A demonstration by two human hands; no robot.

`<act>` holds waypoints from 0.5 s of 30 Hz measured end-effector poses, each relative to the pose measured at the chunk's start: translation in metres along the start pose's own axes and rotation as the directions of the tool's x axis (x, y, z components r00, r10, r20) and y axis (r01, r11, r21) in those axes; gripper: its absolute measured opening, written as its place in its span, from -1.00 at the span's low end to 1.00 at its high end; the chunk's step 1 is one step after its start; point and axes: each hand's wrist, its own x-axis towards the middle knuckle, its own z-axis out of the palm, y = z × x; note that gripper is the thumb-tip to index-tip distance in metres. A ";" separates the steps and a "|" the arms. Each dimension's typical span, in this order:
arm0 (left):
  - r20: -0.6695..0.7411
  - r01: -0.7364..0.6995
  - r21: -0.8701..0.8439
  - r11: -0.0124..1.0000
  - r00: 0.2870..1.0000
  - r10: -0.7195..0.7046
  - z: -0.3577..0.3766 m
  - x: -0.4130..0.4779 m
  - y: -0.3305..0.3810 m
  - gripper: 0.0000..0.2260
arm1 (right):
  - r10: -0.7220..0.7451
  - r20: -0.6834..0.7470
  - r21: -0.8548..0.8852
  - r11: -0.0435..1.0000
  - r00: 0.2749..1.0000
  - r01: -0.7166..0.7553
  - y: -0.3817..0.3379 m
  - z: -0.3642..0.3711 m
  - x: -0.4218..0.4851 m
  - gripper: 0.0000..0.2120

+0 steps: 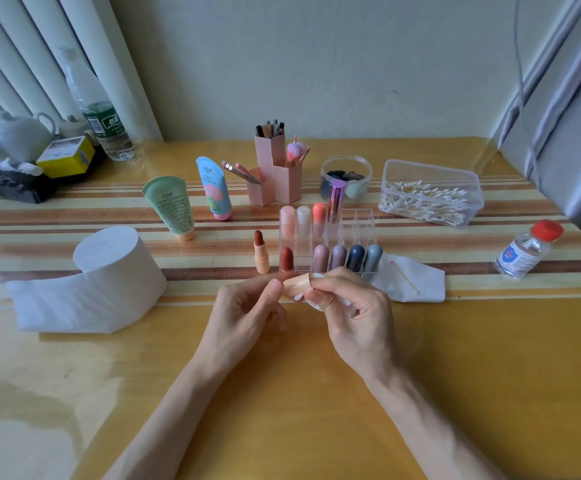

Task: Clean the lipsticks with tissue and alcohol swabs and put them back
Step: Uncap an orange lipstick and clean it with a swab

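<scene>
My left hand pinches one end of a peach lipstick cap just in front of the clear lipstick organizer. My right hand grips the cap's other end together with a wad of white tissue. An uncapped brick-red lipstick stands on the table left of the organizer. Several capped lipsticks fill the organizer's front and back rows. A used cotton swab lies on a tissue sheet to the right.
A toilet-paper roll sits at the left with a loose tail. An alcohol bottle with a red cap stands at the right. A swab box, pink brush holders, a jar and two tubes line the back.
</scene>
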 end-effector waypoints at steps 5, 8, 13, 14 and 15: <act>-0.076 -0.062 0.070 0.996 0.995 0.067 -0.002 0.000 -0.002 -0.87 | 0.039 0.014 -0.023 0.999 0.999 -0.039 0.004 0.002 -0.002 -0.90; -0.154 -0.103 0.171 0.980 0.980 0.130 0.001 -0.002 -0.003 -0.79 | 0.082 0.024 -0.005 0.997 0.996 -0.082 0.003 0.002 -0.001 -0.90; 0.029 0.059 -0.127 0.990 0.998 -0.056 -0.002 0.002 -0.002 -0.76 | -0.045 0.001 -0.081 0.996 0.999 0.045 0.000 -0.002 0.000 -0.90; 0.051 0.046 -0.097 0.994 0.998 -0.041 -0.002 0.002 -0.003 -0.74 | -0.066 0.008 -0.106 0.992 0.998 0.066 0.001 -0.002 -0.001 -0.90; 0.051 0.019 -0.053 0.998 0.999 -0.016 -0.002 0.003 -0.004 -0.72 | -0.078 0.015 -0.121 0.989 0.997 0.079 0.001 -0.002 -0.001 -0.89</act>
